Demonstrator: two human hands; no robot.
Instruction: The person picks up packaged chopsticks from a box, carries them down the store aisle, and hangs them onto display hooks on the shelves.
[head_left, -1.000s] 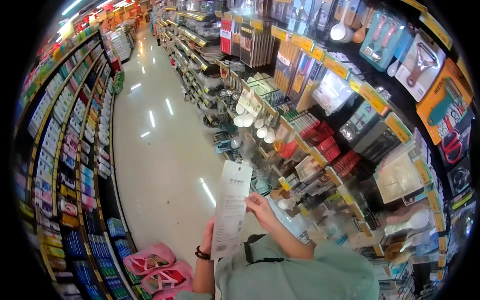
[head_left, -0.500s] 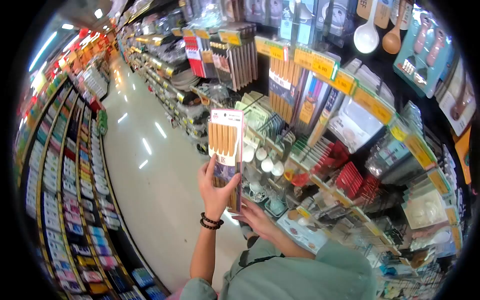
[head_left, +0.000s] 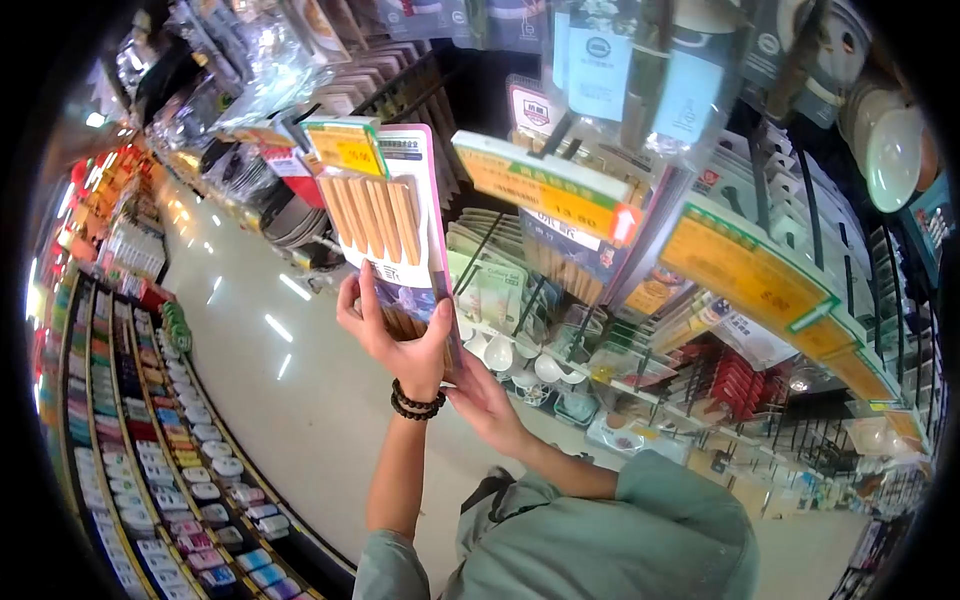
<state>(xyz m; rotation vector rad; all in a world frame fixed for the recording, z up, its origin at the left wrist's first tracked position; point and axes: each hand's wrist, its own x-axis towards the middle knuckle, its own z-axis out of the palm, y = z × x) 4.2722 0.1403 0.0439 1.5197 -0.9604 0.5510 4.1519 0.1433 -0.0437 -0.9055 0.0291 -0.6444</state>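
A flat pack of wooden chopsticks (head_left: 372,222) with a pink edge and a white label is held upright, slightly tilted, its front towards the camera. My left hand (head_left: 400,330), with a dark beaded bracelet at the wrist, grips the lower part of the pack, thumb on the right edge and fingers across the front. Near the pack's bottom edge is my right hand (head_left: 487,402), its fingers partly hidden behind the pack and my left hand. Similar chopstick packs (head_left: 570,262) hang on the rack to the right, under a yellow price tag (head_left: 540,195).
Hooks with utensils, white spoons (head_left: 497,352) and red-handled goods (head_left: 735,385) fill the right side. Yellow price tags (head_left: 745,262) jut out near the pack. A curved shelf of small packaged goods (head_left: 200,480) lines the left, beyond the pale aisle floor (head_left: 300,420).
The pack was first seen from its white back, then from its chopstick side. Since then it has moved up and left with both hands, and the view has come closer to the rack.
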